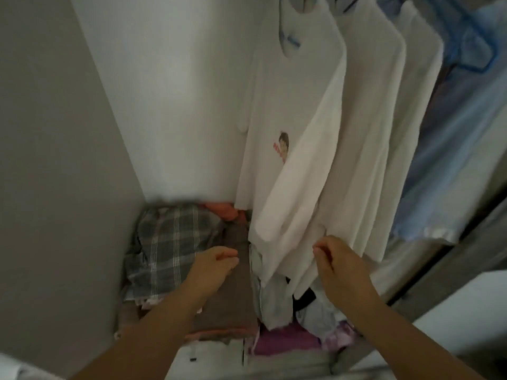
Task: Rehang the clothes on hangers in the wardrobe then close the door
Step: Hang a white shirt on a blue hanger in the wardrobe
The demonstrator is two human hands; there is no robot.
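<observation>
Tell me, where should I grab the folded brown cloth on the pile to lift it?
Probably grip the brown cloth by its near folded edge, coming from the front. It lies flat atop the stack, the plaid cloth crowds its left and hanging white shirts drape over its right.

Both forearms were bare up to the frame edge, and the left hand (216, 263) and right hand (338, 263) wore no gloves.

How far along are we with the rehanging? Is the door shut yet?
Done: several white shirts and blue garments hang on hangers. In hand: nothing; the left hand and right hand hover at the shirts' hems, both seemingly empty. Left: clothes still lie piled on the wardrobe floor, and the wardrobe is open.
</observation>
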